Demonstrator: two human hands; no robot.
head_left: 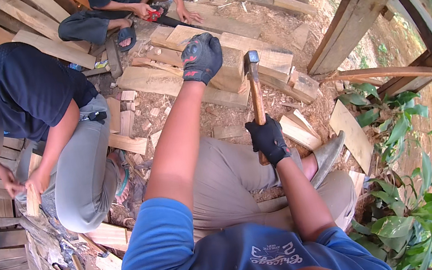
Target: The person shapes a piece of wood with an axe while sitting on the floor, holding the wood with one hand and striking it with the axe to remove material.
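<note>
My left hand point(201, 57), in a black and red glove, rests on top of a wooden block point(231, 74) that lies among stacked planks. My right hand point(267, 138), in a black glove, grips the wooden handle of a hammer point(255, 90). The hammer's dark metal head point(251, 59) is upright, just right of the block and close to my left hand. My bent knees in beige trousers are under my arms.
A person in a dark shirt and grey trousers point(52, 132) crouches at the left holding a small wood piece point(33, 199). Another person point(111, 10) sits at the top with a red tool point(154, 14). Planks and offcuts point(299, 132) litter the ground; wooden posts point(347, 18) and plants point(403, 173) stand on the right.
</note>
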